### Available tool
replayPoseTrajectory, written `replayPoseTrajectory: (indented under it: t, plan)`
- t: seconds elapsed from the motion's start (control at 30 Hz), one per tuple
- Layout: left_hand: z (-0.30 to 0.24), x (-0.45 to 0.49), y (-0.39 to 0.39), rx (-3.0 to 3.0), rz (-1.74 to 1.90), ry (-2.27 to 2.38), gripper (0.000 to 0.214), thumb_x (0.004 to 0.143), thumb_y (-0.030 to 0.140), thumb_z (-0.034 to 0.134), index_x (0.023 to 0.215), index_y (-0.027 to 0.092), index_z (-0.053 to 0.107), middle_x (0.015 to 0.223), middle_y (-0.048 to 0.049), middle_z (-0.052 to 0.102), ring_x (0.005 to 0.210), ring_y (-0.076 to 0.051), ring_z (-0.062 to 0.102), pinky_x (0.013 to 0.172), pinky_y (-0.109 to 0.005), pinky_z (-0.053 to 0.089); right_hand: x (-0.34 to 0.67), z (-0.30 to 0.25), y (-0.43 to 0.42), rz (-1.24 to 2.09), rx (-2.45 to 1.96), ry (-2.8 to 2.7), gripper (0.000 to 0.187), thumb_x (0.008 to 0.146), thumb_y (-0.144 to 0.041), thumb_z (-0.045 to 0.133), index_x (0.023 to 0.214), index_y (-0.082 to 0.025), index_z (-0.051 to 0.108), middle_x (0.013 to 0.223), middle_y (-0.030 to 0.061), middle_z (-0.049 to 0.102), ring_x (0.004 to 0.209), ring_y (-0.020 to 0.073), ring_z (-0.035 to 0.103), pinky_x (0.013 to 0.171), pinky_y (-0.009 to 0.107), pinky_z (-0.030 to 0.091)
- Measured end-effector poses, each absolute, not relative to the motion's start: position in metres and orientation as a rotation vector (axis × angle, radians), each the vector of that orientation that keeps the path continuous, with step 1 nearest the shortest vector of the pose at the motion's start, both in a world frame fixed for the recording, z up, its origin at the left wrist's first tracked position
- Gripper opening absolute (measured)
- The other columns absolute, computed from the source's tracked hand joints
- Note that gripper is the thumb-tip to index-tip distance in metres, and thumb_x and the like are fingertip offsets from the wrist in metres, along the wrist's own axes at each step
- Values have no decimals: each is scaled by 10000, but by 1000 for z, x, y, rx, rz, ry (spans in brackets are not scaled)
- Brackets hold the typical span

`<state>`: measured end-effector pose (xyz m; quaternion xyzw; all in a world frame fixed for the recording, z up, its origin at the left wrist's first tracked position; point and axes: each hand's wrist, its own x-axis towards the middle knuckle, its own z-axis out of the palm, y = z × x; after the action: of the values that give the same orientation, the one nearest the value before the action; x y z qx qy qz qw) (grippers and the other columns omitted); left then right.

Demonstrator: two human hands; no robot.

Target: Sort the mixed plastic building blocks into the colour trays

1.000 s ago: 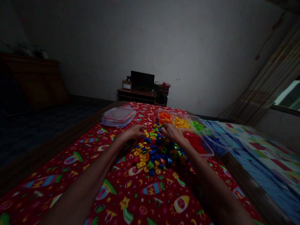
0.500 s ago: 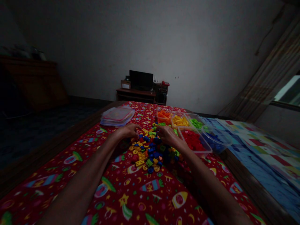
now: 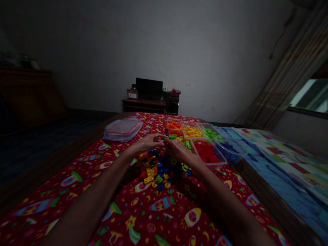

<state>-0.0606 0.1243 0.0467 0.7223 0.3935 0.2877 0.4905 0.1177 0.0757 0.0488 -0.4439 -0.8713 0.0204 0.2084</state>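
My left hand (image 3: pixel 150 142) and my right hand (image 3: pixel 175 147) meet at the fingertips above a mixed pile of toy building bricks (image 3: pixel 160 169). The left fingers are bent towards the thumb in a pinch. My right hand is curled closed, its back towards me. Whatever small piece lies between the fingers of either hand is too dark and hidden to make out. In the pile are yellow, blue, green and red bricks, several of them round. Both hands hide its far part.
Right of the pile stand clear tubs of sorted bricks: orange (image 3: pixel 175 127), yellow (image 3: pixel 192 131), green (image 3: pixel 210 133), red (image 3: pixel 207 152) and blue (image 3: pixel 229 148). Stacked lids (image 3: pixel 123 130) lie at the left on the red patterned cloth (image 3: pixel 138 218). A bed (image 3: pixel 279 160) adjoins the right side.
My hands were apart at either side of the pile; now they have come together above it. The view has turned slightly to the right.
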Motion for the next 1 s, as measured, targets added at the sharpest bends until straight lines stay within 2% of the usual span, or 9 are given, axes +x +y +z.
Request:
replayPoseTrajectory:
  t: [0.1,0.2,0.33,0.47,0.6,0.73,0.87,1.0]
  plan:
    - [43,-59,127,1674,732,892,681,647,437,736,1220,143,517,836,-50,699,816,-212,671,775,-363,532,130,52,79,11,-1273,-2399,137,879,-226,517,917,-125,602,718,37,605,595,103,462,557,231,268]
    - [36,-63,136,1707,774,945,686,614,517,737,1154,132,562,781,-39,687,760,-215,674,720,-370,549,151,62,81,-29,-1393,-2308,161,880,-260,525,908,-128,613,698,31,595,589,102,453,550,229,268]
    - [26,-69,148,1811,763,1041,686,544,607,718,1039,142,618,766,-25,685,698,-219,671,652,-349,546,191,81,80,-51,-1619,-2213,188,868,-283,538,876,-129,646,757,61,631,642,119,509,564,227,310]
    - [25,-66,148,1978,761,1087,620,579,634,660,966,150,658,837,-50,706,787,-247,667,683,-339,538,228,90,81,-50,-1944,-2138,229,840,-334,569,905,-143,678,838,89,668,715,152,573,583,234,356]
    - [34,-51,131,2257,656,1099,471,714,499,597,1042,168,663,988,-61,710,902,-236,650,775,-316,520,241,90,85,-171,-1996,-2105,305,842,-390,561,1013,-161,669,955,111,683,845,190,607,671,255,405]
    - [35,-31,110,2574,523,1006,365,758,311,587,1100,203,647,1114,-53,675,1005,-208,618,875,-293,480,224,93,84,-113,-1849,-2153,281,869,-327,524,1050,-161,661,939,102,693,810,168,621,675,244,421]
    - [28,-23,103,2740,452,990,341,760,143,544,1076,201,661,1094,-49,683,1001,-179,619,895,-255,459,193,91,76,150,-1772,-2439,260,809,-252,591,1044,-181,675,898,62,699,770,150,627,645,215,420]
    - [23,-27,109,2715,406,1084,318,777,125,516,1042,206,673,1044,-28,703,940,-161,640,837,-220,474,165,77,67,22,-1724,-2649,294,797,-256,602,1077,-185,657,1040,92,674,956,201,614,748,245,437]
